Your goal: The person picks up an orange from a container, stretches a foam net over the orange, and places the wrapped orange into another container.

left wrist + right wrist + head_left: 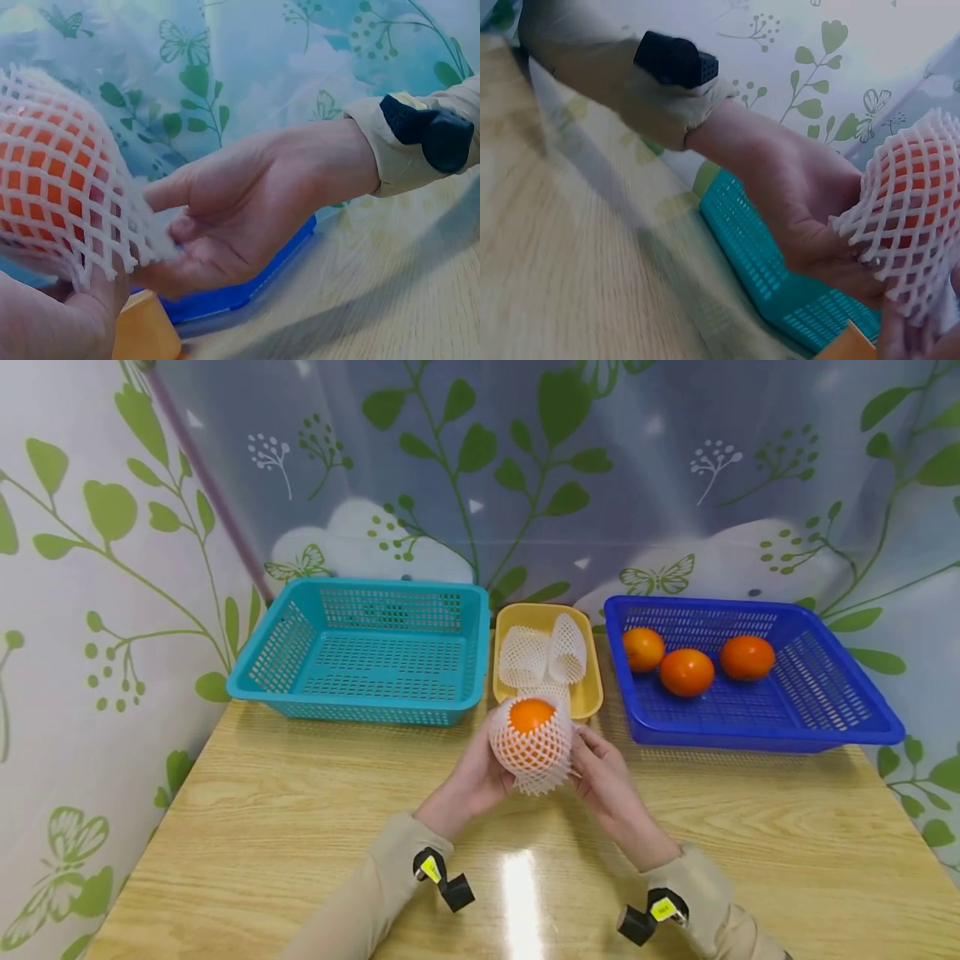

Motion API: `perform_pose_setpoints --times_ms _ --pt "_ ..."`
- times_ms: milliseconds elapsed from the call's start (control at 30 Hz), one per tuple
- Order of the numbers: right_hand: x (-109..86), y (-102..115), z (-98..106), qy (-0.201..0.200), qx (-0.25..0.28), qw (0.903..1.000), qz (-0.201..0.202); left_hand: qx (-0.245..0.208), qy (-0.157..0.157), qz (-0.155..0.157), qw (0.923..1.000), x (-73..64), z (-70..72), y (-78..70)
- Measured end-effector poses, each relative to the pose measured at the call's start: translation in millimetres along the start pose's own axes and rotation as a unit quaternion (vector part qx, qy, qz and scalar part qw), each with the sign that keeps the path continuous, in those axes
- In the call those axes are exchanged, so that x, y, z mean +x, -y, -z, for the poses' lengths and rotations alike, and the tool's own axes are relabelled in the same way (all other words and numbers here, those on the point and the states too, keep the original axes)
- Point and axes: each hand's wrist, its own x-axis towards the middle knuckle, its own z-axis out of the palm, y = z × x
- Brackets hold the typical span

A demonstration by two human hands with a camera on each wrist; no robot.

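Observation:
An orange fruit (531, 716) sits inside a white foam net sleeve (534, 760), with its bare top showing through the sleeve's opening. From the left side, my left hand (477, 774) holds the wrapped fruit above the table's far half. My right hand (609, 781) pinches the sleeve's edge on the other side, thumb against fingers. In the left wrist view the loose net rim (124, 251) reaches the right hand's fingers (180, 225). The right wrist view has the left palm (810, 202) against the netted fruit (919, 195).
Just behind the hands stands a yellow tray (592, 697) holding several foam sleeves (523, 656). At the left is a teal basket (360, 706). On the right, a blue basket (757, 731) contains three orange fruits (687, 672). A patterned curtain (525, 485) hangs behind the wooden table (300, 810).

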Motion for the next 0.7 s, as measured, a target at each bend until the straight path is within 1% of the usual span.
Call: perform_pose_setpoints --times_ms 33,100,167,267,367,400,467,533,633,667,700 --pt "0.6 0.5 0.4 0.0 -0.011 0.9999 0.005 -0.002 0.0 0.0 1.0 0.4 0.1 -0.2" --pt "1.6 2.4 1.2 0.0 -0.048 0.9986 0.023 -0.004 -0.003 0.004 1.0 0.9 0.7 -1.0" --pt "1.6 4.6 1.3 0.004 -0.1 0.9936 0.051 -0.002 -0.004 0.003 1.0 1.9 1.1 -1.7" --pt "-0.8 6.6 0.2 0.024 -0.182 0.9771 0.107 -0.001 -0.003 -0.001 1.0 2.6 1.2 -2.4" --pt "-2.3 6.1 -1.4 0.059 -0.234 0.9586 0.151 -0.005 0.005 -0.008 0.9999 2.4 0.1 -3.1" --pt "-2.6 5.5 -1.9 0.07 -0.24 0.9552 0.159 -0.005 0.007 -0.009 0.9999 2.1 -0.2 -3.3" --pt "-2.1 3.6 -2.5 0.079 -0.241 0.9529 0.167 -0.002 0.012 -0.013 0.9998 1.6 -1.0 -3.9" --pt "-1.7 2.0 -2.9 0.073 -0.234 0.9549 0.168 0.014 0.011 -0.017 0.9997 1.3 -1.4 -4.4" --pt "-2.7 1.9 -3.0 0.053 -0.207 0.9621 0.169 0.075 -0.002 -0.038 0.9965 0.9 -1.4 -5.3" --pt "-2.9 2.3 -2.9 0.048 -0.199 0.9637 0.172 0.102 -0.009 -0.047 0.9936 0.7 -1.3 -5.6" --pt "-3.2 3.0 -2.9 0.044 -0.19 0.9655 0.173 0.135 -0.018 -0.056 0.9891 0.5 -1.1 -6.0"
